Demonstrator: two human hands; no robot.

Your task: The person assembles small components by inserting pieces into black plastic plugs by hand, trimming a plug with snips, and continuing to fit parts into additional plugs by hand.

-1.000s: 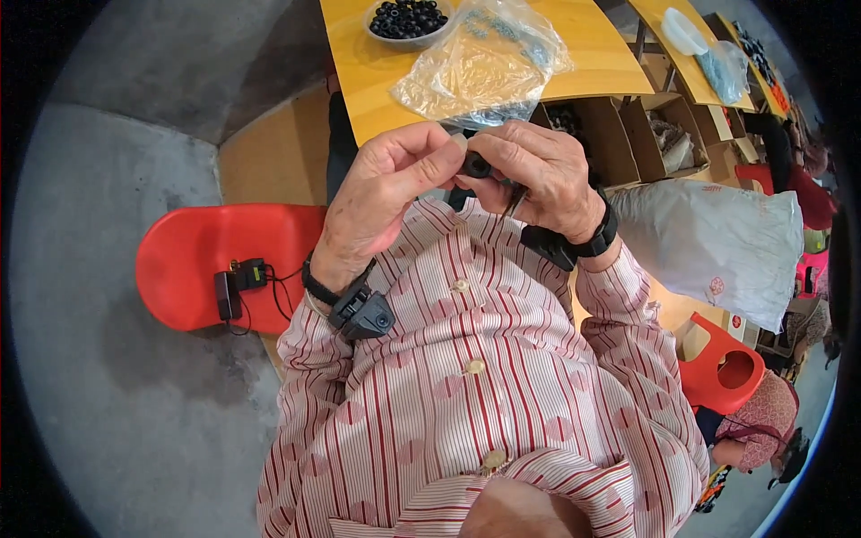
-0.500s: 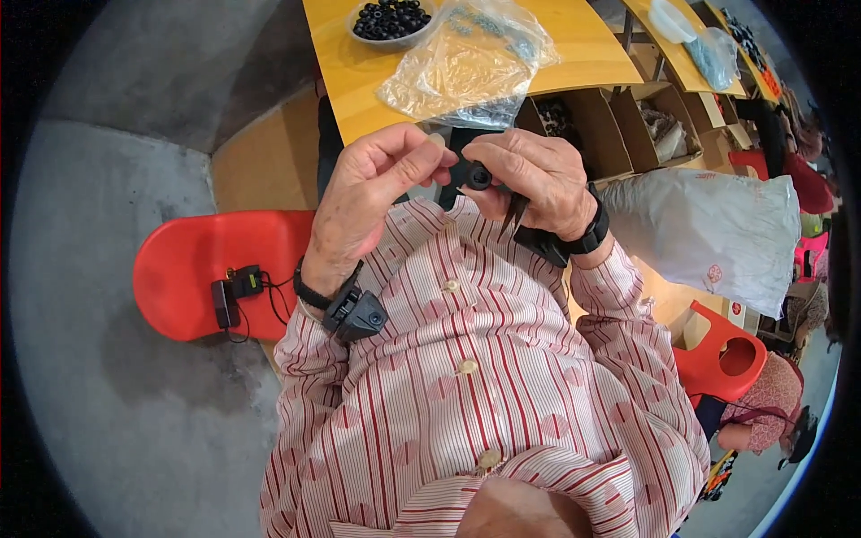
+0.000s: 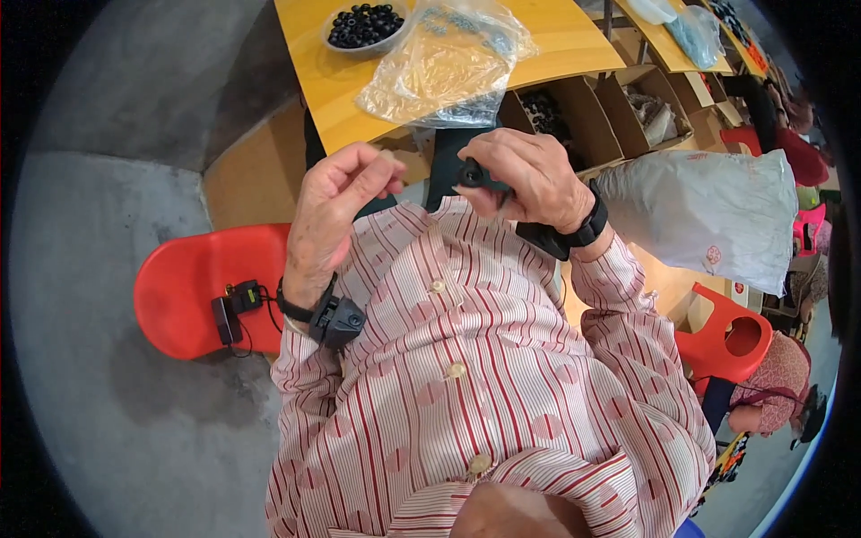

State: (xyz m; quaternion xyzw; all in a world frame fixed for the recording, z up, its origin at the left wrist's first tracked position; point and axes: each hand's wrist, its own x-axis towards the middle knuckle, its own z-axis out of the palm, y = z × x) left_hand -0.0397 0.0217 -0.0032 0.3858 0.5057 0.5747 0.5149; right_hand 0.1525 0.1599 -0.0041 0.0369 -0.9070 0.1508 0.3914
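My right hand [image 3: 529, 179] is wrapped round a black part with a round, hollow end [image 3: 472, 173]; the end faces up between thumb and forefinger. A dark piece of it shows below the fingers. Just to the left, apart from that part, my left hand [image 3: 345, 199] is raised with thumb and forefinger pinched together. Whatever the pinch holds, if anything, is too small to make out. Beyond both hands, on the yellow table [image 3: 309, 90], lie a clear plastic bag [image 3: 421, 85] with small metallic bits and a clear bowl [image 3: 359, 51] of black ring-shaped parts.
Open cardboard boxes [image 3: 589, 121] stand under the table's right side. A big white sack [image 3: 700, 215] lies to my right, near a red stool [image 3: 717, 363] and another person [image 3: 773, 390]. On my left is a red chair [image 3: 170, 291] with small black devices [image 3: 235, 309] and cables.
My left hand has moved left, away from the black part, widening the gap between the hands. The right hand keeps its hold on the part. The view has shifted slightly.
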